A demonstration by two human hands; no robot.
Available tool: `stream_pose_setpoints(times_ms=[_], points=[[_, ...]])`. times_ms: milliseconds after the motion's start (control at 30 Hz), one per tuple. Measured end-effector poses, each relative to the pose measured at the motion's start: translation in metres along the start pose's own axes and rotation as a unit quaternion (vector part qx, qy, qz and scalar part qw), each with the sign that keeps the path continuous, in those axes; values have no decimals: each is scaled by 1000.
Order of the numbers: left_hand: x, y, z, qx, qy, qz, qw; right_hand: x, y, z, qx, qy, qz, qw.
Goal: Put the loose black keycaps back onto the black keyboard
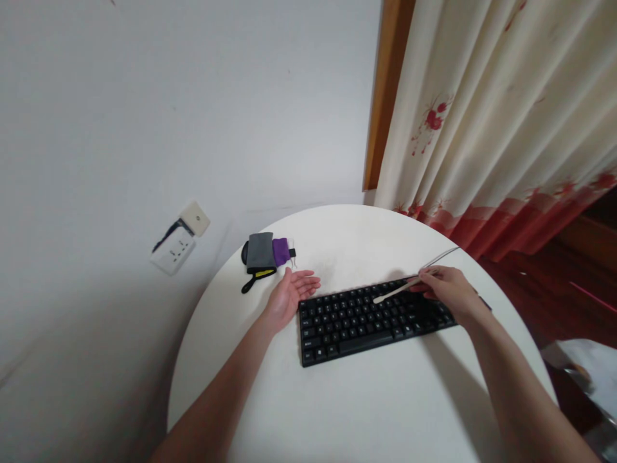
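A black keyboard (357, 321) lies at a slight slant on the round white table (376, 399). Beside its upper left corner, my left hand (289, 294) is open, palm turned up and fingers stretched towards the keys. My right hand (446, 289) is over the right part of the keyboard and pinches a thin beige stick (398, 290). The stick's slightly wider tip points left, at the upper middle keys; whether it touches them I cannot tell. My right hand hides some of the right-hand keys.
Past my left hand lie a grey cloth (261, 251), a purple piece (281, 251) and a black loop (249, 283). A cable (441, 256) runs off behind the keyboard. A wall socket (173, 249) is at left, a curtain (463, 128) behind, a whitish plastic bag (590, 370) at lower right.
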State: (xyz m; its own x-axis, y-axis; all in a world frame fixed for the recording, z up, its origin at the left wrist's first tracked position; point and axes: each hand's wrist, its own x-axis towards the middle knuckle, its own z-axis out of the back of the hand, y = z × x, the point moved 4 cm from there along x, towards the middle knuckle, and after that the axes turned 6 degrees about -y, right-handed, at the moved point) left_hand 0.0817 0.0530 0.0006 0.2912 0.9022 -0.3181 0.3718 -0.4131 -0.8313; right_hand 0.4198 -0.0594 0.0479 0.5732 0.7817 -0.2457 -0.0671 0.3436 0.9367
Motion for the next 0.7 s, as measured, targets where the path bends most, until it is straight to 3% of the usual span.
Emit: stream_pose_setpoints(times_ms=[300,700], points=[[2,-1,0,1,-5,4,1000,10,-3,1,-16,-50,94,994],[3,-1,2,3,-2,2,1000,19,-3,33,-1,-108,49,993]])
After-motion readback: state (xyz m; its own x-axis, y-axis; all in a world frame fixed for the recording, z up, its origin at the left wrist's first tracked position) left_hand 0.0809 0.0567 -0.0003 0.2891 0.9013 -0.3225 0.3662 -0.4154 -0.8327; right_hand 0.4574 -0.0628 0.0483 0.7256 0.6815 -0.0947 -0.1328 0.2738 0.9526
